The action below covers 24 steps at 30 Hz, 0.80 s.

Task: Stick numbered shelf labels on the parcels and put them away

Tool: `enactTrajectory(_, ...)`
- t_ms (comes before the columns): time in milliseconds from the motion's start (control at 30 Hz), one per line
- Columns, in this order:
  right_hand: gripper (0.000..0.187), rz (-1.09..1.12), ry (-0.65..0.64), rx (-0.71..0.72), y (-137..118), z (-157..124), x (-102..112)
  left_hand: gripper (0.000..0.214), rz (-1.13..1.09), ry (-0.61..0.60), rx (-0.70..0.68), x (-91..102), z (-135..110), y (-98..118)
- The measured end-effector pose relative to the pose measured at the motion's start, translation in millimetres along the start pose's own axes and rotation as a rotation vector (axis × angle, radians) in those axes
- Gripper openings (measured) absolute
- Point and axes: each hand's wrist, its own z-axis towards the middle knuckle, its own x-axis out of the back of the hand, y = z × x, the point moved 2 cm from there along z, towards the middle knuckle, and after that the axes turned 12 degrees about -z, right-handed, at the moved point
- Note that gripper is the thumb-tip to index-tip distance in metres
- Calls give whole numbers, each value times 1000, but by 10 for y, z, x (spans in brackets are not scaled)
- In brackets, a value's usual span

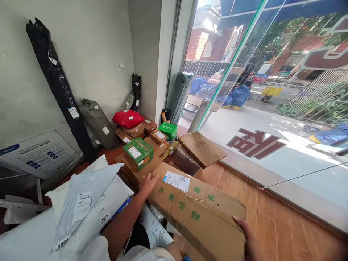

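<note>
A long brown cardboard box [198, 214] with green characters and a white shipping label lies tilted in front of me. My left hand [148, 184] grips its far left corner, fingers curled over the edge. Gripping the near right corner is my right hand [248, 239], with its fingertips on the box's end. Beyond the box, a green box [138, 152] rests on another brown carton.
White and grey mail bags [87, 203] are piled at the left. More cartons, a red bag [127, 118], a small green box [168, 130] and an open carton [201, 148] sit on the wooden floor. Tall black wrapped parcels lean on the wall. A glass front runs along the right.
</note>
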Motion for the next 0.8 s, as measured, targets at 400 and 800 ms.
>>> enactTrajectory(400,50,274,-271,227,-1054,1171,-3263,73,112,396,-193,1954,2433,710)
enactTrajectory(800,62,178,-311,154,-272,2444,-4813,65,375,338,-256,1810,4123,-397)
